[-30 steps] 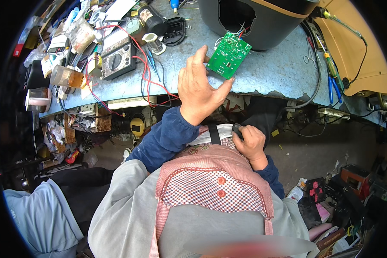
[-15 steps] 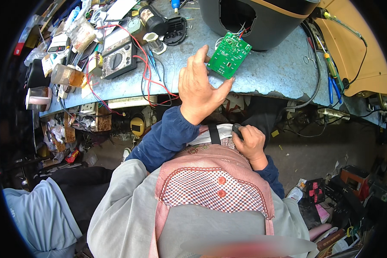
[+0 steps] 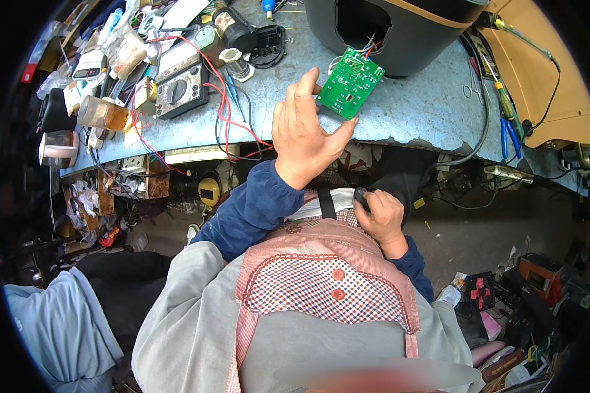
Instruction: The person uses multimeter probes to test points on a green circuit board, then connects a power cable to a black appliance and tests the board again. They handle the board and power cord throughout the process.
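Note:
My left hand (image 3: 303,131) grips a green circuit board (image 3: 350,85) by its edges, thumb at the lower corner and fingers at the left side. The board is tilted above the front of the bench, solder side showing. Thin wires (image 3: 370,47) run from its top edge toward the opening in a large dark grey appliance housing (image 3: 400,33). Close to my lap, my right hand (image 3: 381,218) is closed around a small dark rounded object (image 3: 360,196); its kind is hard to make out.
A multimeter (image 3: 181,90) with red and black leads lies left on the blue bench (image 3: 400,108), among jars and bottles. Pliers with blue handles (image 3: 510,137) and a screwdriver (image 3: 503,98) lie right. A person's light blue sleeve (image 3: 59,327) shows lower left.

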A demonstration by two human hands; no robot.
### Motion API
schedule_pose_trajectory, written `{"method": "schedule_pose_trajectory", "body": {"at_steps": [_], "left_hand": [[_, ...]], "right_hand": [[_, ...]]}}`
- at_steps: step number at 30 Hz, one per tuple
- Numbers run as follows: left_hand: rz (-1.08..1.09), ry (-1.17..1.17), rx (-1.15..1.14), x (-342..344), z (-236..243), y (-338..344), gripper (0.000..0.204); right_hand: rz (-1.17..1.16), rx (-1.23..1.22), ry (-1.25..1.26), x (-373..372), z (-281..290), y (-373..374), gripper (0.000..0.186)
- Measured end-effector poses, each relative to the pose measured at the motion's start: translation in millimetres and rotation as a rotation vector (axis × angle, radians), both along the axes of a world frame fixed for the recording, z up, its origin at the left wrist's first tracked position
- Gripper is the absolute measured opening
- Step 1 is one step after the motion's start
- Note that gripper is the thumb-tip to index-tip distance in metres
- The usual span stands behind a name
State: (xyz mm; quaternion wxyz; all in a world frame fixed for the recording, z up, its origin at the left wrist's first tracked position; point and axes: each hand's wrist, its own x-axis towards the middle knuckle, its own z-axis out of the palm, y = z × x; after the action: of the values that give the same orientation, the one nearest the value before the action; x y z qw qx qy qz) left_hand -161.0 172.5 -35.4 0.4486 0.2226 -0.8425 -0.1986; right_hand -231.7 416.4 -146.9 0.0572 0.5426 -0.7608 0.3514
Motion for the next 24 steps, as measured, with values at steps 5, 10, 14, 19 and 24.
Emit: {"method": "schedule_pose_trajectory", "body": {"at_steps": [5,10,14,19,24], "left_hand": [[-0.003,-0.005,0.002,1,0,0,0.099],[-0.003,-0.002,-0.002,1,0,0,0.098],[0.000,-0.004,-0.003,0,-1,0,0.098],[0.005,-0.002,-0.012,-1,-3,-1,0.098],[0.005,-0.012,0.002,0,-2,-1,0.098]], "right_hand": [[0.000,0.004,0.015,0,-1,0,0.019],[-0.008,0.041,0.043,0,0,-1,0.017],[-0.005,0.111,0.017,3,4,-3,0.017],[0.094,-0.028,-0.151,7,12,-23,0.020],[0.099,0.206,-0.091,12,10,-38,0.021]]}}
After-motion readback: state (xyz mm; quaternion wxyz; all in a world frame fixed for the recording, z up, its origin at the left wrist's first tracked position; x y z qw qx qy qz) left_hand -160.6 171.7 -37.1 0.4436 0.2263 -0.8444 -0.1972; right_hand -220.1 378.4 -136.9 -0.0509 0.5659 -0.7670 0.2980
